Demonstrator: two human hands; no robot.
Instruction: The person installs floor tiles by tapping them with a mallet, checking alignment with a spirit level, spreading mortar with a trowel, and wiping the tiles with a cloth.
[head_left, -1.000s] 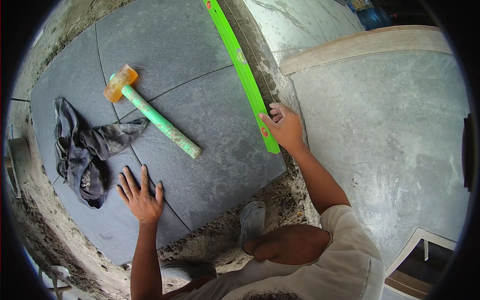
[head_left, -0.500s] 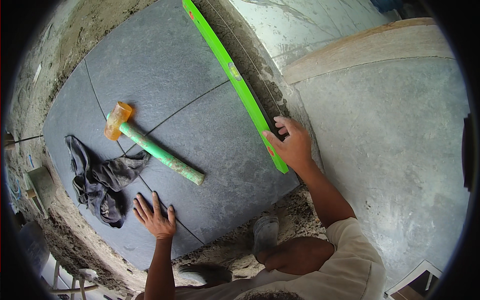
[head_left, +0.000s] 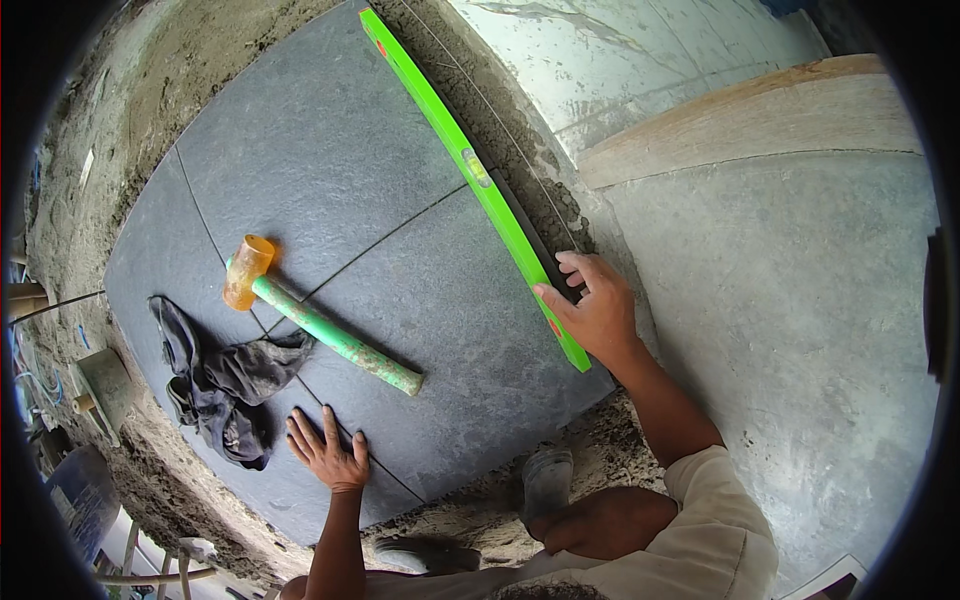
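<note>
My right hand point(head_left: 597, 308) grips the near end of a long bright green spirit level point(head_left: 468, 176), which lies along the right edge of the dark grey floor tiles point(head_left: 320, 150). My left hand point(head_left: 328, 450) rests flat with spread fingers on the near tile, across a joint line. Between the hands lies a rubber mallet point(head_left: 318, 319) with an orange head and a green handle. A dark crumpled rag point(head_left: 222, 382) sits just left of my left hand.
Rough mortar bed point(head_left: 520, 150) runs along the tiles' right edge beside a grey concrete slab point(head_left: 790, 300). Sandy ground point(head_left: 130, 130) borders the tiles on the left. A trowel-like tool point(head_left: 100, 385) lies at far left. My knee and foot point(head_left: 560, 500) are below.
The view has shifted, so the tiles and tools sit lower and further right. Both hands keep their places on the level and the tile.
</note>
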